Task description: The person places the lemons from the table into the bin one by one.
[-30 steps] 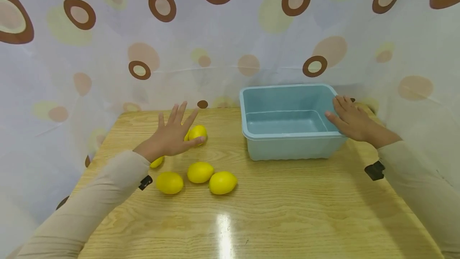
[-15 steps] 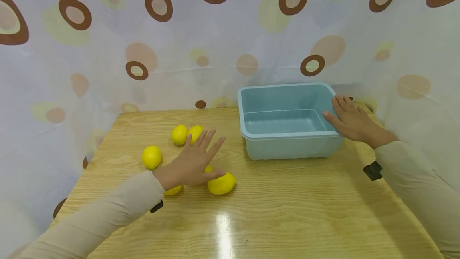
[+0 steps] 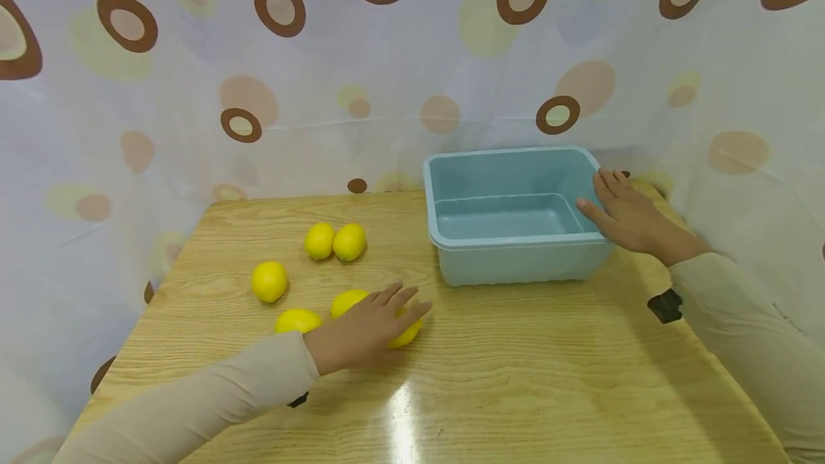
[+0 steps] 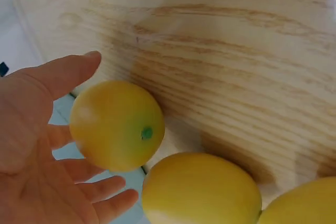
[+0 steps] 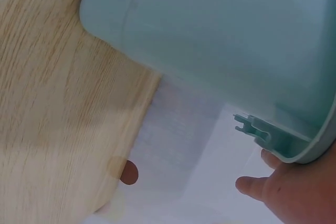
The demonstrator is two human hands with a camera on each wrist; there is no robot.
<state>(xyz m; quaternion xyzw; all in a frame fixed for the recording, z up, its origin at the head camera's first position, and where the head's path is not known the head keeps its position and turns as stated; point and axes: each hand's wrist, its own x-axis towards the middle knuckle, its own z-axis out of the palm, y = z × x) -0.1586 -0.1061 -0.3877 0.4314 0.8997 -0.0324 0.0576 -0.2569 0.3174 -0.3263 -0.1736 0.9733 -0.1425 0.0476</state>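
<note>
In the head view my left hand [image 3: 367, 328] hovers over the rightmost lemon [image 3: 407, 335], partly hiding it. The left wrist view shows that hand's [image 4: 58, 145] fingers spread and slightly bent beside a lemon [image 4: 118, 125], thumb on one side; whether they touch it I cannot tell. A second lemon [image 4: 202, 190] lies beside it. My right hand [image 3: 634, 220] rests on the right rim of a light blue bin [image 3: 522, 262], fingers extended. In the right wrist view that hand [image 5: 299, 192] lies against the bin's [image 5: 210, 35] rim.
Two lemons touch at the back, one of them here [image 3: 349, 243]. Another lemon [image 3: 269, 281] sits at the left, and one more [image 3: 298, 320] is beside my left sleeve. A patterned curtain [image 3: 309, 92] hangs behind the wooden table [image 3: 515, 378].
My left hand has moved rightward and toward the table's front, from over the back lemons to the rightmost one, uncovering the back pair. The right hand has stayed at the bin's rim.
</note>
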